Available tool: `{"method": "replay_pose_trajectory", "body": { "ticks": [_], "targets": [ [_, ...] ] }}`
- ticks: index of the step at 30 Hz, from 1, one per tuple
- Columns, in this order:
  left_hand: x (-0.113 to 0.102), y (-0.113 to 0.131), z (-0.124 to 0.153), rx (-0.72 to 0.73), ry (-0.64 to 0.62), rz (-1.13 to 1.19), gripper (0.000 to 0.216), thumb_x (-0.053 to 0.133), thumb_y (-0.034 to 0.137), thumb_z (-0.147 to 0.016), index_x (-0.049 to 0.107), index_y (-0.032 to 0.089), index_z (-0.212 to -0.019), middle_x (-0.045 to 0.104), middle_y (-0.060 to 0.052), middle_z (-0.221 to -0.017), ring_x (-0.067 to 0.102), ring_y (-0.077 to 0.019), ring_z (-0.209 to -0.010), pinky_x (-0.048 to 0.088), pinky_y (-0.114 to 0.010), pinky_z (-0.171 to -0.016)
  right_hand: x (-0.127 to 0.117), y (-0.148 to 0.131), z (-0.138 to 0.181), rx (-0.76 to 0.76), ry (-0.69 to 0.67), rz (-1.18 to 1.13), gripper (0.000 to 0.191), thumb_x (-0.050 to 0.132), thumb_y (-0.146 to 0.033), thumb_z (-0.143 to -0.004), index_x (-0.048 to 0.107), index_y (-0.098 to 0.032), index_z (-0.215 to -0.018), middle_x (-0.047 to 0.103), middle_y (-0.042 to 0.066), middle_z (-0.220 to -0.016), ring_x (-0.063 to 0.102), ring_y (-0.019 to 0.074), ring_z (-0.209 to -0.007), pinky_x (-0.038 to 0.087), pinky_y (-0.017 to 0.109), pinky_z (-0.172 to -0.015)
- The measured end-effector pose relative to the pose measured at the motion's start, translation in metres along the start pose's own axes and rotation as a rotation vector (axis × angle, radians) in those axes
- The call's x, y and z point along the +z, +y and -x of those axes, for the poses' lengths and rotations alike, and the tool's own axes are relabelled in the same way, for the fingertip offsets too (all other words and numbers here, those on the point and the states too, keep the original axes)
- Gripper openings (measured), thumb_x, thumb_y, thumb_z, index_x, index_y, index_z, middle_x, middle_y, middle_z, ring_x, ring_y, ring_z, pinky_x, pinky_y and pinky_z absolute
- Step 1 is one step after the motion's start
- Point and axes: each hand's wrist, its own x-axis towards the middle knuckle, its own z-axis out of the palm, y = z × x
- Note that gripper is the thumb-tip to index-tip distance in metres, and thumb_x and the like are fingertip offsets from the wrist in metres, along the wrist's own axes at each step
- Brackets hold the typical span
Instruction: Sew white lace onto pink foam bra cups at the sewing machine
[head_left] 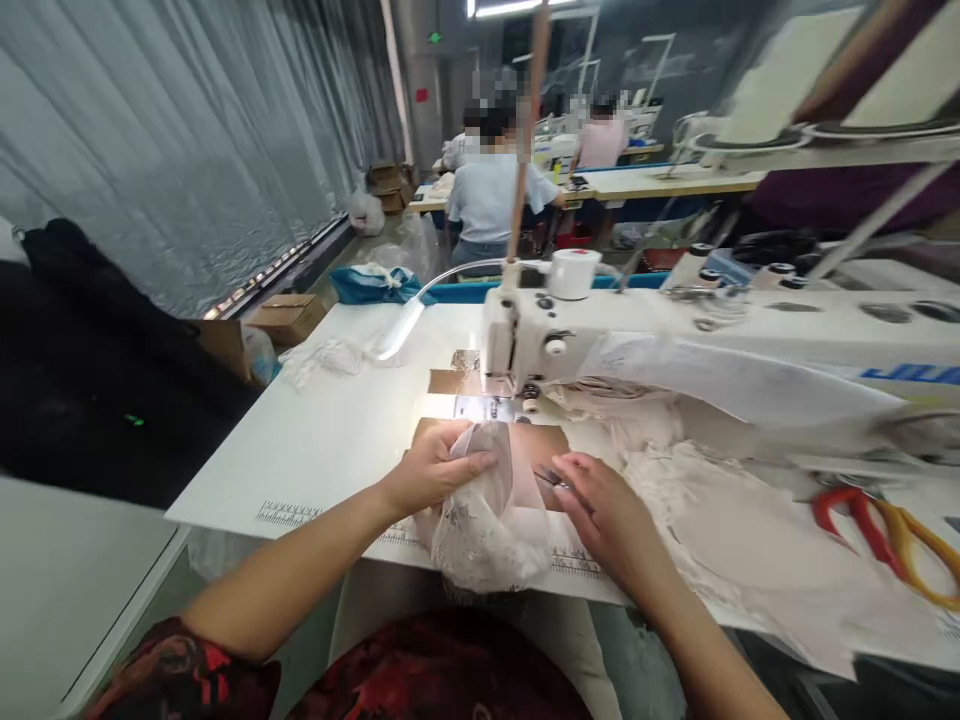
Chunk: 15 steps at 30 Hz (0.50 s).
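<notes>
My left hand [439, 465] pinches a pale lace-trimmed fabric piece [487, 535] at its upper edge, thumb and fingers closed on it. The piece drapes down over the table's front edge. In my right hand [604, 500] is a small dark metal tool, apparently thread snips [551, 477], with its tip pointing left towards the fabric. My right palm hides most of the handle. Just beyond both hands stands the needle end of a white sewing machine [502, 340], its lit plate [484, 408] set among brown patches on the table.
More pale fabric [750, 530] is heaped to the right under the machine arm. Scissors with red and orange handles [885, 540] lie at the far right. A lamp [401, 330] and some lace [326, 360] are at the left back. A person [491, 195] sits beyond the table.
</notes>
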Motion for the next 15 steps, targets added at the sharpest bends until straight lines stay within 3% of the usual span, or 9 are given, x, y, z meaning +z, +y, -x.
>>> {"method": "replay_pose_trajectory", "body": {
  "ticks": [2, 5, 7, 9, 13, 15],
  "targets": [
    [-0.009, -0.014, 0.008, -0.065, -0.006, 0.084, 0.032, 0.068, 0.043, -0.081, 0.061, 0.013, -0.09, 0.058, -0.004, -0.084, 0.056, -0.0154, -0.075, 0.045, -0.025, -0.067, 0.0, -0.014, -0.004, 0.082, 0.046, -0.305, 0.037, 0.048, -0.037, -0.091, 0.055, -0.02, -0.123, 0.06, 0.013, -0.119, 0.06, 0.0233, -0.105, 0.051, 0.038, -0.086],
    [-0.012, -0.023, 0.014, -0.113, -0.029, 0.152, 0.037, 0.069, 0.046, -0.079, 0.059, 0.013, -0.093, 0.057, -0.003, -0.082, 0.055, -0.0142, -0.072, 0.044, -0.024, -0.065, 0.009, -0.047, -0.017, 0.163, -0.031, -0.675, 0.044, 0.058, -0.043, -0.085, 0.052, -0.022, -0.123, 0.063, 0.009, -0.11, 0.062, 0.0187, -0.091, 0.052, 0.032, -0.077],
    [-0.013, -0.025, 0.017, -0.114, -0.018, 0.204, 0.039, 0.065, 0.05, -0.081, 0.057, 0.013, -0.091, 0.055, -0.002, -0.077, 0.052, -0.012, -0.066, 0.041, -0.022, -0.059, 0.018, -0.067, -0.026, 0.176, -0.089, -0.71, 0.026, 0.061, -0.041, -0.083, 0.059, -0.02, -0.098, 0.063, 0.003, -0.085, 0.058, 0.0149, -0.073, 0.049, 0.027, -0.066],
    [-0.016, -0.027, 0.019, -0.117, 0.034, 0.248, 0.042, 0.056, 0.055, -0.086, 0.054, 0.013, -0.085, 0.051, 0.0, -0.071, 0.046, -0.01, -0.06, 0.037, -0.02, -0.053, 0.028, -0.079, -0.033, 0.19, -0.107, -0.721, 0.02, 0.06, -0.039, -0.084, 0.058, -0.02, -0.08, 0.056, -0.001, -0.07, 0.051, 0.0122, -0.062, 0.044, 0.024, -0.058],
    [-0.031, -0.033, 0.023, -0.083, 0.219, 0.244, 0.048, 0.049, 0.059, -0.088, 0.044, 0.015, -0.069, 0.042, 0.003, -0.063, 0.036, -0.0081, -0.055, 0.033, -0.02, -0.051, 0.04, -0.081, -0.039, 0.227, -0.082, -0.754, 0.018, 0.059, -0.038, -0.086, 0.056, -0.02, -0.081, 0.054, -0.002, -0.072, 0.05, 0.0114, -0.063, 0.041, 0.023, -0.057],
    [-0.04, -0.036, 0.026, -0.078, 0.248, 0.221, 0.047, 0.051, 0.057, -0.088, 0.041, 0.016, -0.067, 0.04, 0.003, -0.063, 0.034, -0.0079, -0.055, 0.031, -0.02, -0.05, 0.044, -0.079, -0.042, 0.221, -0.074, -0.719, 0.017, 0.058, -0.037, -0.086, 0.057, -0.02, -0.084, 0.055, -0.002, -0.074, 0.051, 0.0119, -0.064, 0.041, 0.023, -0.059]
  ]
}}
